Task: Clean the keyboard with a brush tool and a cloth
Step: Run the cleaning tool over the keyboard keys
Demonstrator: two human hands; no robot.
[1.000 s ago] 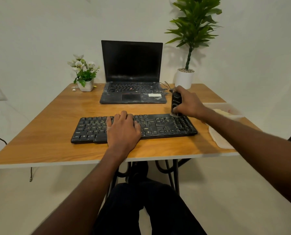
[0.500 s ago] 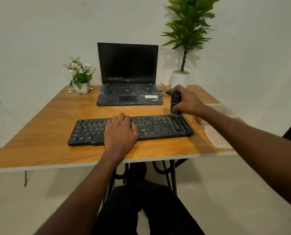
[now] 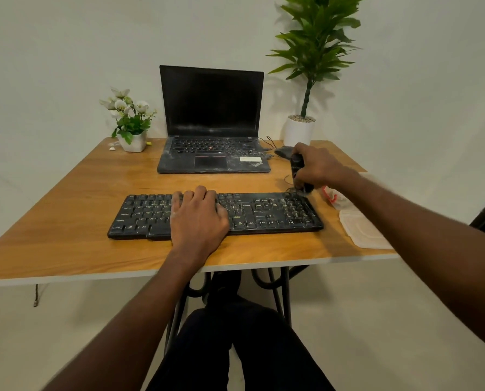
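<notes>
- Head view: flat black plastic keyboard (image 3: 215, 214) lies on the wooden worktop (image 3: 66, 215), near its front edge.
- Left hand (image 3: 197, 218) rests palm-down on the keys, fingers spread, holding nothing.
- Right hand (image 3: 316, 167), grip closed around a black brush tool (image 3: 297, 172), bristles at the keyboard's far right corner.

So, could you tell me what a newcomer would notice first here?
The dusty black keyboard at the table's near middle, with the left hand flat on it. At its far right corner the right hand holds a black brush tool. Behind sits an open, dark-screened laptop.
</notes>
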